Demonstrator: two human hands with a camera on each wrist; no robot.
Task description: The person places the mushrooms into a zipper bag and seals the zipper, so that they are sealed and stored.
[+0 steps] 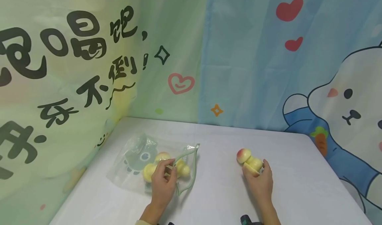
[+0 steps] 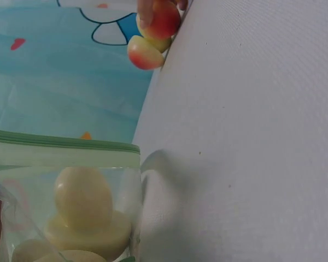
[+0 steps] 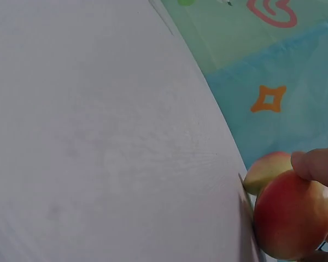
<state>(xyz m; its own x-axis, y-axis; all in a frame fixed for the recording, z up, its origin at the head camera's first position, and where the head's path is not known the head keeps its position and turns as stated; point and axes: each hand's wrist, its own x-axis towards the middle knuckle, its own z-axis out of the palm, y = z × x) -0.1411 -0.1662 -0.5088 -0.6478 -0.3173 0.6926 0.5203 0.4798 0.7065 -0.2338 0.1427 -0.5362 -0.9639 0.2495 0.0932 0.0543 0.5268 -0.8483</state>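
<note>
Left hand point(image 1: 163, 185): thumb and fingers pinch the pale green rim point(image 1: 195, 170) of a clear plastic zip bag with a printed cartoon point(image 1: 134, 157). Bag lies under and beyond this hand, mouth gaping to the right of the fingers; the pinch probably serves to hold the edges apart. Glossy pale-yellow rounded pieces point(image 1: 150, 172) sit inside, around the fingertips; their weight likely steadies the film.

Right hand point(image 1: 261, 185): fingers curled, gripping a glossy red-and-yellow peach-like piece point(image 3: 293, 215) from opposite sides, presumably because smooth curved skin rolls easily. A second red-blushed piece point(image 1: 243, 155) sits just beyond the fingertips, to their left. Cannot tell whether the grip takes both. White table point(image 1: 218, 191) spans between the hands, which stand well apart.
</note>
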